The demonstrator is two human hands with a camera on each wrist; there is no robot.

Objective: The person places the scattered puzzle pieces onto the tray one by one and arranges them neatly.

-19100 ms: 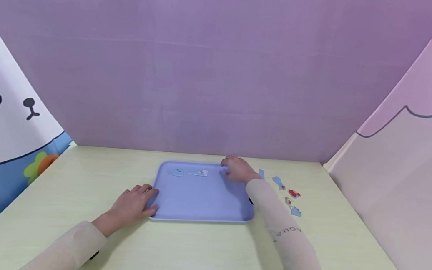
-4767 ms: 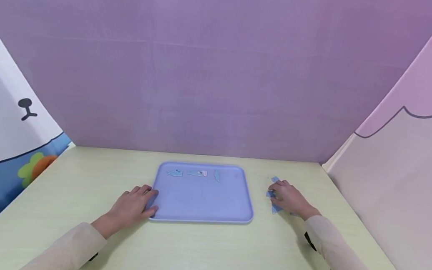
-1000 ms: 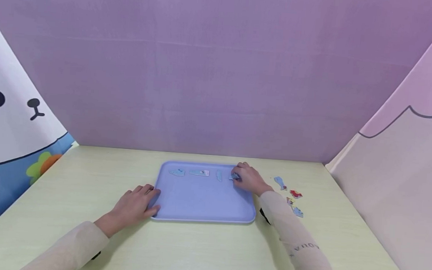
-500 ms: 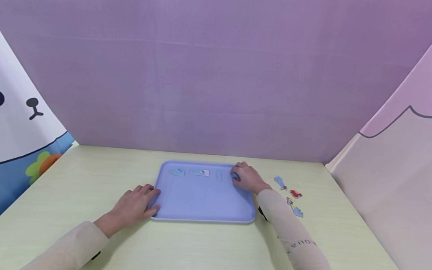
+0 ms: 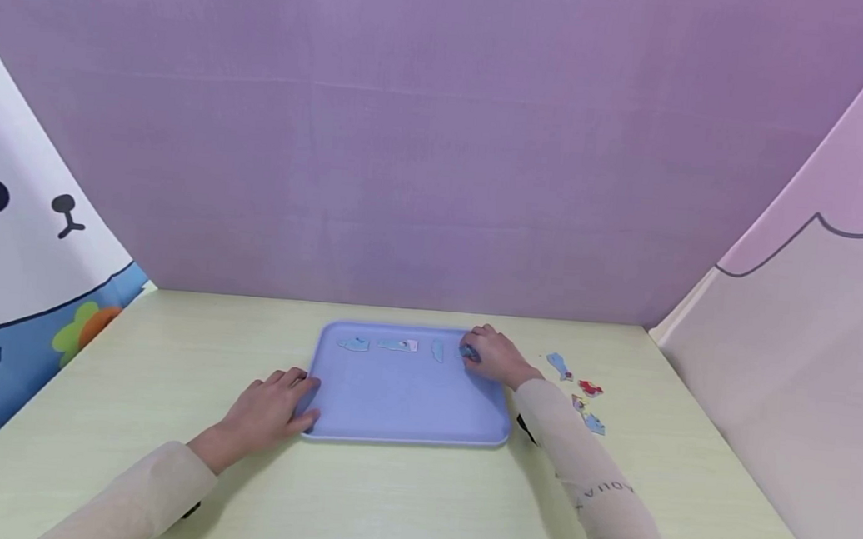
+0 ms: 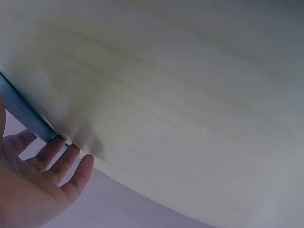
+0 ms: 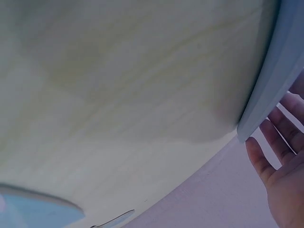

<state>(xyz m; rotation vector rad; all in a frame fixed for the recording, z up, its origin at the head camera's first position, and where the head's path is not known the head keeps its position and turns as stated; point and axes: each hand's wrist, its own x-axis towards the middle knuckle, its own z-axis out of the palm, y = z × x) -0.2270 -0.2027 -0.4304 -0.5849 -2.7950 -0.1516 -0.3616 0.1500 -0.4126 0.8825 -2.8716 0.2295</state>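
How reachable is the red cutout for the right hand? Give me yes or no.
Likely yes: the red cutout lies uncovered on the table, right of the lavender tray, though the right hand holds a blue cutout.

— Cutouts (image 5: 398,346) on the one tray (image 5: 407,397)?
— Four: three lying from ten to one o'clock, a fourth cutout (image 5: 468,352) at two.
— And on the single table (image 5: 400,501)?
— Four pieces (image 5: 558,363) at the tray's three o'clock; two hands, the left hand (image 5: 267,412) between eight and nine, the right hand (image 5: 496,357) at two.
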